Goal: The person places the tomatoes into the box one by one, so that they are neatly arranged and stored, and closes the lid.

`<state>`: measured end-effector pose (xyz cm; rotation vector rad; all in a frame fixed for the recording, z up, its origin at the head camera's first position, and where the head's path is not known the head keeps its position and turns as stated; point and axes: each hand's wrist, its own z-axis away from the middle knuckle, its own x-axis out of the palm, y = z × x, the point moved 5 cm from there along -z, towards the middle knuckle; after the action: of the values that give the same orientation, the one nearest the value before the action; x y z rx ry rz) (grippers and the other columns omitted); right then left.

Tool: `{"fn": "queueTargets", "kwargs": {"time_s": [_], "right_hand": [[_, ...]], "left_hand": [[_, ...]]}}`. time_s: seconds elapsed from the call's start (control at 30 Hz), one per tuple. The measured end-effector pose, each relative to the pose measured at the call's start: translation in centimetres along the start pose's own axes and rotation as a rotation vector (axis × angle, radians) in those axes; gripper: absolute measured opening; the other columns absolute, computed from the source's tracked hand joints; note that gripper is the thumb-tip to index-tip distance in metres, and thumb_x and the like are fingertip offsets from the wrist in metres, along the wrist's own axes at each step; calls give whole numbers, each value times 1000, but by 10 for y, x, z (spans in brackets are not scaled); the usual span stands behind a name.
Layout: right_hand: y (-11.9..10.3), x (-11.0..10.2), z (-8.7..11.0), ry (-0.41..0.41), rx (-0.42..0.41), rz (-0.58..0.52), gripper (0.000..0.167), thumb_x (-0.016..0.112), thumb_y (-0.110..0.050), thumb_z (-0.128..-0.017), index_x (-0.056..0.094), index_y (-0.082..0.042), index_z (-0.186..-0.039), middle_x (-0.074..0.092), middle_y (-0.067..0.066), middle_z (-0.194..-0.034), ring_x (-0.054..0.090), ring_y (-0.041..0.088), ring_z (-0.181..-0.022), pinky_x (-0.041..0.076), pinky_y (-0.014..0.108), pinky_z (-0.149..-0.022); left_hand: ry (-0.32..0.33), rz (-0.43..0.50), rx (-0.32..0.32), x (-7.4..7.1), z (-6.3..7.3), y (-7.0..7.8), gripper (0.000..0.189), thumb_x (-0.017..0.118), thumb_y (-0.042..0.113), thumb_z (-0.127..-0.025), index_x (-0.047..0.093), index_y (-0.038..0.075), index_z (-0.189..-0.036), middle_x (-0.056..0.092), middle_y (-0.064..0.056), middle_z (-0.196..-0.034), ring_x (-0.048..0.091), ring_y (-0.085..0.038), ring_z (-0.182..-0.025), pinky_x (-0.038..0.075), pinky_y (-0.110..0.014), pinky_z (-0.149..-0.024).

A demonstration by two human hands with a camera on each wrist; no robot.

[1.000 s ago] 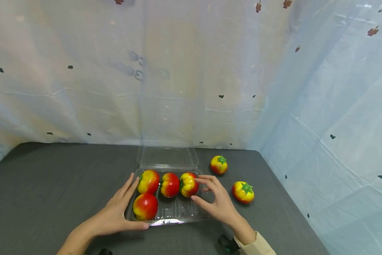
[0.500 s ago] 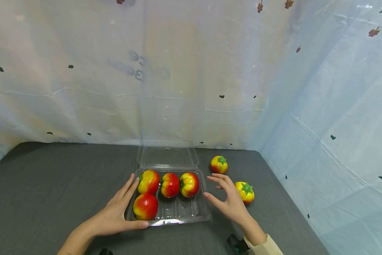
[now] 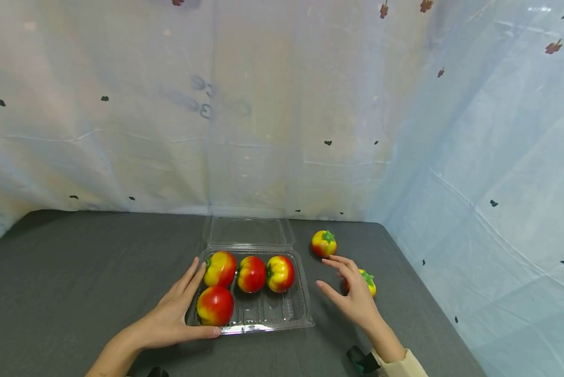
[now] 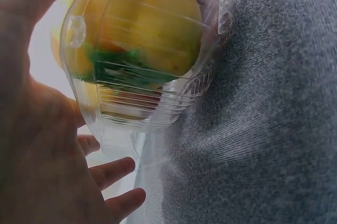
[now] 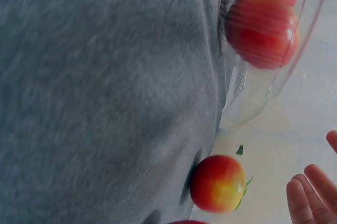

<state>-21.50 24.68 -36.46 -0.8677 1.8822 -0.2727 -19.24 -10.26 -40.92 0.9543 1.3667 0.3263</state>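
Note:
A clear plastic clamshell box point(image 3: 278, 310) lies on the table with its lid folded back. Inside are several red-and-yellow fruits with green leafy tops; one fruit point(image 3: 280, 274) sits at the back right, and the front right part holds nothing. My left hand point(image 3: 172, 318) rests spread along the box's left side, thumb at the front edge and fingers straight. In the left wrist view, a fruit's green top point(image 4: 118, 66) shows through the box wall. My right hand point(image 3: 354, 303), fingers loosely bent and holding nothing, hovers right of the box, partly hiding a loose fruit point(image 3: 369, 283).
Another loose fruit point(image 3: 324, 244) stands farther back on the dark grey table point(image 3: 98, 262). The clear lid point(image 3: 249, 231) reaches toward the pale plastic sheet point(image 3: 263, 104) behind the table. A second sheet point(image 3: 508, 183) hangs along the right side.
My right hand has drawn away from the back right fruit in the box and moved right, toward the loose fruits. My left hand has stayed at the box's left side.

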Motion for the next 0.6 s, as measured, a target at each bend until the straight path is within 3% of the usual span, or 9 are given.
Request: {"fn": "queueTargets", "kwargs": {"time_s": [0.23,0.6], "right_hand": [[13,-8,2,38,-2,3,43,76,-13,-81,64,-9,-122,54,14,-130,51,36,-119,41,62,-93],[35,-20,4,62,29,55,41,76,-13,-81,65,-9,-120,51,19,-135,43,43,-123,29,69,-96]], "left_hand": [[-8,2,-10,1,-1,-2,119,76,56,-70,6,15,-156,-4,-15,-161,17,-54,-137,22,-81,-91],[-21,16,-19,0,0,-1,119,76,56,-70,5,14,-156,-5,-16,-161,16,-54,-137,21,-81,-91]]}}
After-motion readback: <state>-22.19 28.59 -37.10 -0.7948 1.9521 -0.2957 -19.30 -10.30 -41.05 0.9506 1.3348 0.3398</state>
